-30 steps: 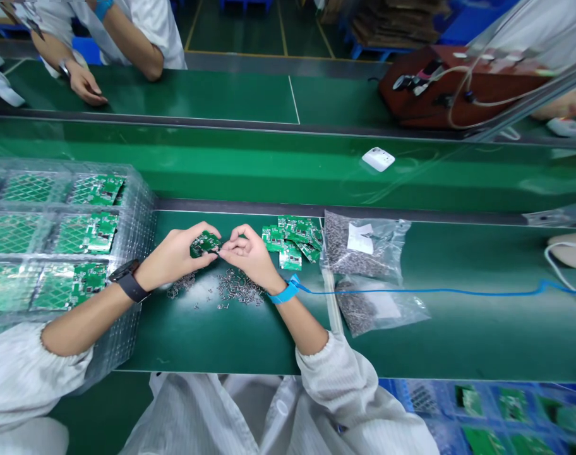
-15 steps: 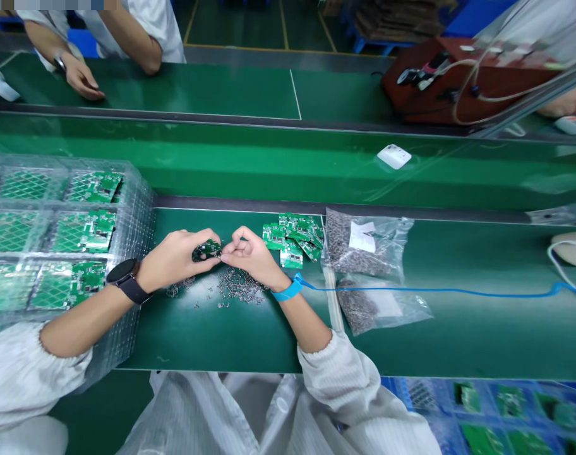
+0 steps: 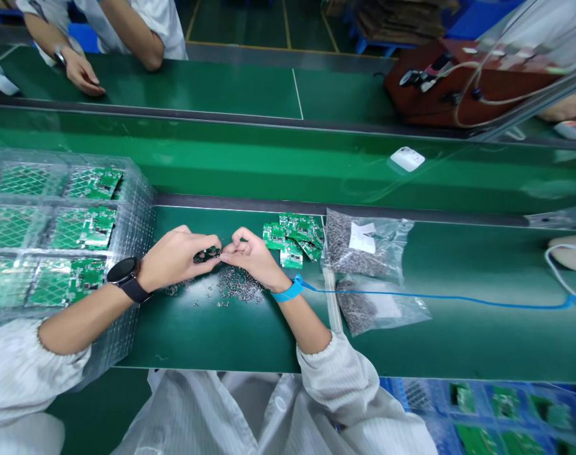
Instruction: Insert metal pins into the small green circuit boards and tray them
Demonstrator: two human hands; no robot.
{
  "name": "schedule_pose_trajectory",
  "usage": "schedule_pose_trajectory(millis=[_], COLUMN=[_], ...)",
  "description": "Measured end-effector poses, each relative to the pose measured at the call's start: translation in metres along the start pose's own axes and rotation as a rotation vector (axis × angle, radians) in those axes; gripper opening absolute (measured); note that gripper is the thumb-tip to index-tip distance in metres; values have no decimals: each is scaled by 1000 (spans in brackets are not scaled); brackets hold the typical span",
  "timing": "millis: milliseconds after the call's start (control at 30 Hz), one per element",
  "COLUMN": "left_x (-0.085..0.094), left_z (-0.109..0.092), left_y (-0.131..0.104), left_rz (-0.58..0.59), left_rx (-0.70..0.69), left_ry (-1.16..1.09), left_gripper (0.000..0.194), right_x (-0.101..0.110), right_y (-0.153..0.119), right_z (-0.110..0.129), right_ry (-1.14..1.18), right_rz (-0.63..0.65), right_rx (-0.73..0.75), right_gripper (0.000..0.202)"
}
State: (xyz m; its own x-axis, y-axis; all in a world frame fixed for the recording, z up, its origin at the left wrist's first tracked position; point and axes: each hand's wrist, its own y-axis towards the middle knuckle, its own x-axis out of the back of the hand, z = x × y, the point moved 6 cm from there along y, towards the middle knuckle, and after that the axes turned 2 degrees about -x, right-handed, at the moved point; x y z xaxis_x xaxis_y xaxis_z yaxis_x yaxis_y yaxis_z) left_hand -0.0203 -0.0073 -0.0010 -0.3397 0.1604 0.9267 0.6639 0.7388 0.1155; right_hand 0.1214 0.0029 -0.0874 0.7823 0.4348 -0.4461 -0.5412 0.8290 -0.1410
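Observation:
My left hand (image 3: 177,256) grips a green circuit board (image 3: 207,254) by its edges between thumb and fingers. Against the board's right edge, my right hand (image 3: 250,256) has thumb and index finger pinched together; what they hold is too small to make out. Below both hands lies a loose pile of small metal parts (image 3: 240,285), with a smaller cluster (image 3: 174,288) partly hidden under my left hand. Several more green circuit boards (image 3: 295,237) overlap in a stack just right of my right hand.
Clear plastic trays (image 3: 136,208) holding boards are stacked at left. Two bags of small parts (image 3: 359,243) lie right of the boards. A blue cord (image 3: 425,296) runs from my right wrist across the bench. Blue trays (image 3: 439,411) sit lower right. A co-worker's hand (image 3: 83,74) rests opposite.
The board in my left hand has tilted, so less of its face shows. My right hand stays pinched at its edge. The white object on the green panel sits slightly further right.

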Motion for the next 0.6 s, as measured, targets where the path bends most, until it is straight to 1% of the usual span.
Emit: schedule_pose_trajectory(millis=[200,300,433,533,600], left_x=[-1,1,2,3,3], left_z=[-4,-6,-7,0,7], left_y=[0,1,2,1,1], left_rz=[21,9,-18,-58,-79], left_rx=[12,6,17,63,104], left_ry=[73,116,124,82,56], left_gripper=[17,18,18,16,18], right_x=[1,-1,-3,-1,0], right_y=[0,1,1,1,1], right_z=[-2,-2,0,1,2], right_ry=[-52,-56,-62,-105,-139], right_rz=[-22,-37,-48,-74,-83], right_rx=[-9,10,67,87,99], right_gripper=[51,49,38,28,24])
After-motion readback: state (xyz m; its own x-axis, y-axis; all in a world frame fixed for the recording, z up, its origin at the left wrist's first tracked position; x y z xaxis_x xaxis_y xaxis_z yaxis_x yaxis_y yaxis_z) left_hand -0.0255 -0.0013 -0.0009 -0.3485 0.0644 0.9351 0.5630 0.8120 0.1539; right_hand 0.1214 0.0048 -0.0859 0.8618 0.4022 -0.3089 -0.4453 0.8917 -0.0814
